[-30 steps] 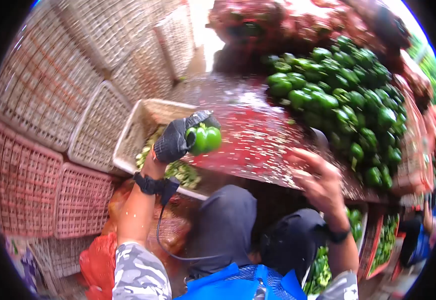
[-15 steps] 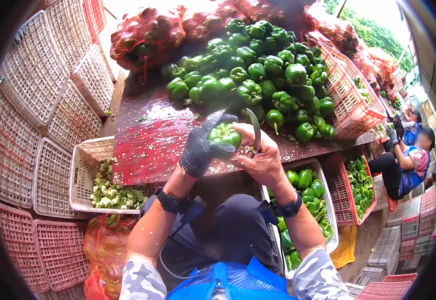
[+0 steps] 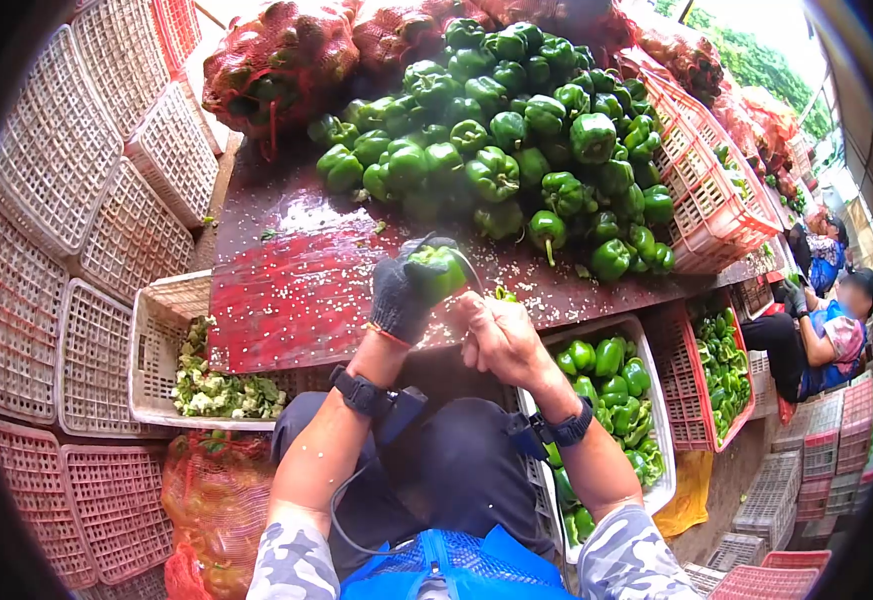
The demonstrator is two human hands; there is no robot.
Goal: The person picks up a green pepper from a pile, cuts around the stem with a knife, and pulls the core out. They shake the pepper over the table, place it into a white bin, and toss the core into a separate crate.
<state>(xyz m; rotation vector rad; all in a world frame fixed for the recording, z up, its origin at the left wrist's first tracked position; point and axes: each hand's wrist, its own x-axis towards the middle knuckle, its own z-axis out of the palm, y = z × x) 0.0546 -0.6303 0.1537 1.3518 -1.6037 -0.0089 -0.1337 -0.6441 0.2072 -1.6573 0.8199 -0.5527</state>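
In a dark grey glove, my left hand [image 3: 402, 298] grips a green pepper [image 3: 436, 275] above the front edge of the red table [image 3: 286, 300]. My bare right hand [image 3: 501, 335] is closed round the handle of a knife, whose thin curved blade [image 3: 469, 266] reaches up beside the pepper's right side. A small green piece [image 3: 503, 294] shows just above the right hand's fingers. Behind both hands a large heap of green peppers [image 3: 496, 130] covers the back of the table. Pale seeds are scattered over the red surface.
Below right stands a white crate [image 3: 664, 440] of peppers, beside a red crate [image 3: 691, 390]. A white crate [image 3: 146, 350] of cut cores is at left. Stacked crates [image 3: 56, 140], a net bag [image 3: 216, 500] and a pink crate [image 3: 706, 220] surround the table. Two people sit at far right.
My left hand has tilted the pepper and moved slightly left. My right hand has turned and dropped lower, away from the pepper, and a small green piece now shows near it.
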